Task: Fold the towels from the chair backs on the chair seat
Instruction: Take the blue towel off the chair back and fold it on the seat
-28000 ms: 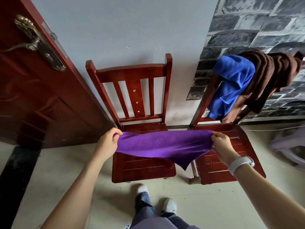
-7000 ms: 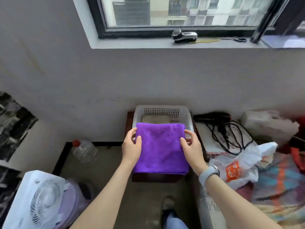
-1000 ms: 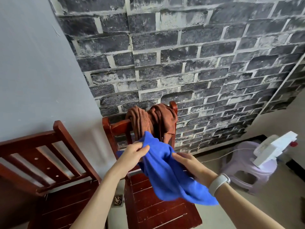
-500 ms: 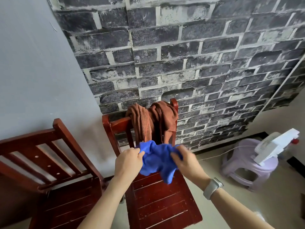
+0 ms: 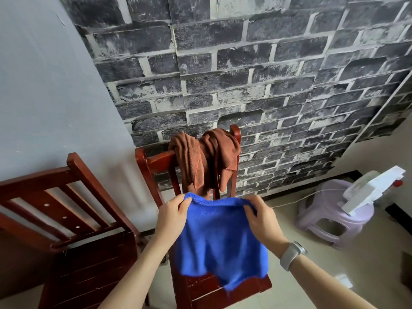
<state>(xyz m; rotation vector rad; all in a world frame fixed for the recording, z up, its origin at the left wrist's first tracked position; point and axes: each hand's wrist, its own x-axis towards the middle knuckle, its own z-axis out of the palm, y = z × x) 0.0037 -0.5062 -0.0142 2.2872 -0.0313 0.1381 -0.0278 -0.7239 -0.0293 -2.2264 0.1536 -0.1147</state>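
I have the blue towel point(image 5: 220, 244) up in both hands over the seat of the right chair point(image 5: 223, 293). My left hand point(image 5: 172, 216) pinches its top left corner, fingers curled round the hem; my right hand point(image 5: 263, 219) holds the top right corner the same way — both grips are closed on cloth. The towel hangs spread between them, its lower edge ragged and drooping toward the front edge of the seat; whether it touches the wood I cannot tell. A pale watch point(image 5: 291, 255) sits on my right wrist.

Behind the blue towel, a brown towel point(image 5: 205, 161) is bunched over the top rail of that chair's back, draped toward the rail's right end and hanging down over the slats. A second chair point(image 5: 73, 219) stands just beside it to the left, angled away. Both stand against the wall — brick-patterned paper point(image 5: 245, 74) behind the right one. Off to the right on the floor stands a lilac stool point(image 5: 334, 224) with a white fan point(image 5: 370, 188) lying tilted on top.
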